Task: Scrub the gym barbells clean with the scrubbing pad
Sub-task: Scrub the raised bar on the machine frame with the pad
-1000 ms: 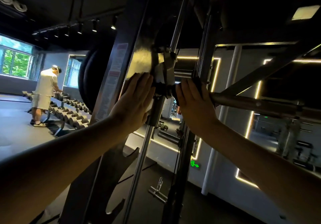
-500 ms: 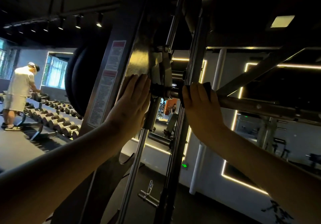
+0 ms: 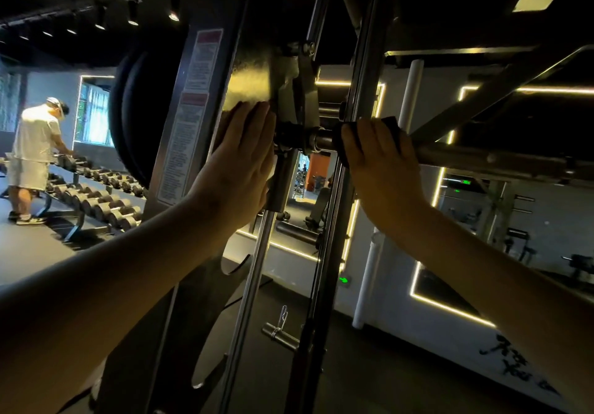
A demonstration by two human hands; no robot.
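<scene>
Where the tall steel rack [image 3: 193, 124] fills the middle of the view, its broad left upright rises with a slight lean and carries two printed labels [image 3: 183, 147], one above the other. Two slim guide rods [image 3: 254, 285] run up and down through the frame. On the outer side of that upright hang dark weight plates [image 3: 135, 118], seen edge-on; their number cannot be told. Far off at the left, one long dumbbell rack [image 3: 96, 201] stands on the floor, and one person in pale clothes [image 3: 35, 143] bends over it.

One barbell [image 3: 482, 156] sits in the rack. Its long axis lies nearly level, running from the carriage at the upright out toward the right edge of the view and dipping slightly that way.

Two bare forearms reach up from the lower corners. The left hand [image 3: 241, 163] lies flat against the inner edge of the upright, just left of the bar's end. Its fingers are straight, close together and pointing up, and it holds nothing. The right hand [image 3: 379, 156] is hooked over the bar with its wrist below and its fingers curled across the top. It grips the single dark scrubbing pad [image 3: 390, 123] round the shaft. The pad wraps the bar close to its left end, just right of the carriage, and its corners show beyond the fingers.
</scene>
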